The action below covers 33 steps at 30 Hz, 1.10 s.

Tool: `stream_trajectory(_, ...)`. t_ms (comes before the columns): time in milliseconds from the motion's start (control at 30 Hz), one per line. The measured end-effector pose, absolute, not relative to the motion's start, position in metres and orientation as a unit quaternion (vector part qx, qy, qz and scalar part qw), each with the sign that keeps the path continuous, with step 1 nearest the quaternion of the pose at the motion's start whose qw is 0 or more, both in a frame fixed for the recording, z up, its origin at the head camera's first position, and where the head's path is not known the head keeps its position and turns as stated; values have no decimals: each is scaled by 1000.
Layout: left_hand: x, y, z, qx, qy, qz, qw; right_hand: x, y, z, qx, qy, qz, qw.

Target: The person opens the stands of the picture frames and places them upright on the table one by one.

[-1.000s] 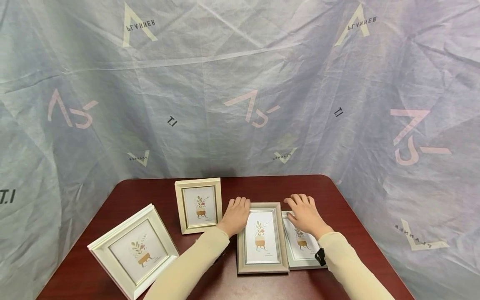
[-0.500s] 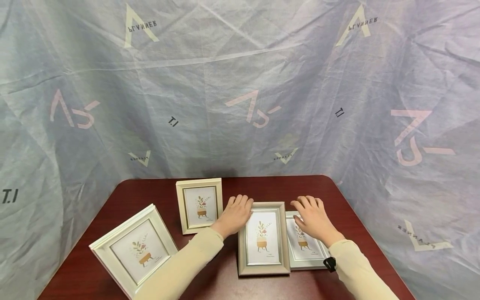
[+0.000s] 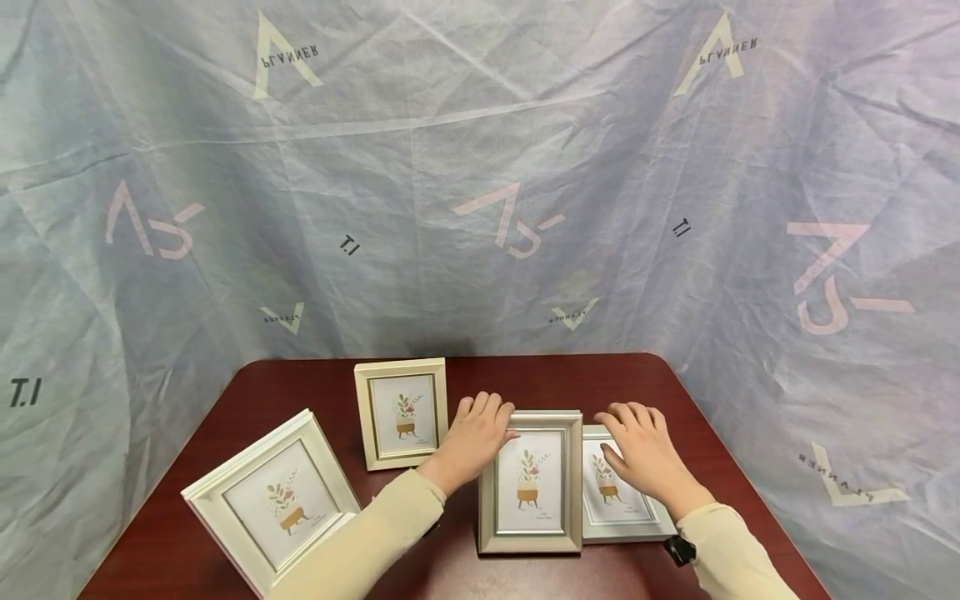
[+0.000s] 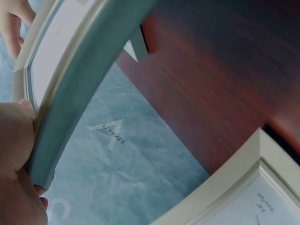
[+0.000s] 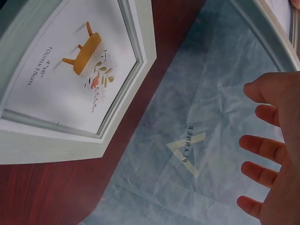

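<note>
1. The champagne frame is at the middle of the group over the red-brown table, its far end tilted up; whether its near edge touches the table I cannot tell.
2. The left hand grips the champagne frame's far left corner, thumb on the front and fingers curled over the edge.
3. The right hand is right of the champagne frame, its fingers spread, slightly bent and holding nothing.
4. A white frame is just right of the champagne frame, below the right hand.
5. A cream frame stands left of and behind the champagne frame.
6. An ivory frame stands farther left of it, turned at an angle.
</note>
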State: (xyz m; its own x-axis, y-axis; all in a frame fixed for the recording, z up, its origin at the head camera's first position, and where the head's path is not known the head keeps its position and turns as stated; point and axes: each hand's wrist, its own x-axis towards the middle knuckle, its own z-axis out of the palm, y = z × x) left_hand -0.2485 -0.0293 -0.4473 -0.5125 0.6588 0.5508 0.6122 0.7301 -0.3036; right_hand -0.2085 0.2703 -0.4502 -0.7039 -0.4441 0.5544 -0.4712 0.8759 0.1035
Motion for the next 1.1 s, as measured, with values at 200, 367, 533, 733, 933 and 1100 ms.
stream_trajectory(200,-241,-27,-445,-356,-869,41,340,-202,276,-453,245,-919,32,307)
stream_trajectory(367,-239,-27,-444,-356,-865,42,351,-200,279,-454,249,-915,35,314)
stream_trajectory(533,-241,-27,-444,-355,-863,48,358,-201,278,-452,255,-911,36,321)
stream_trajectory(733,-241,-27,-444,-353,-868,52,346,-200,278,-450,257,-911,38,321)
stream_trajectory(933,-238,-30,-440,-364,-858,44,361,-200,282,-448,255,-910,40,324)
stream_trajectory(1100,-237,-33,-433,-383,-844,41,374,-202,285,-446,260,-906,33,333)
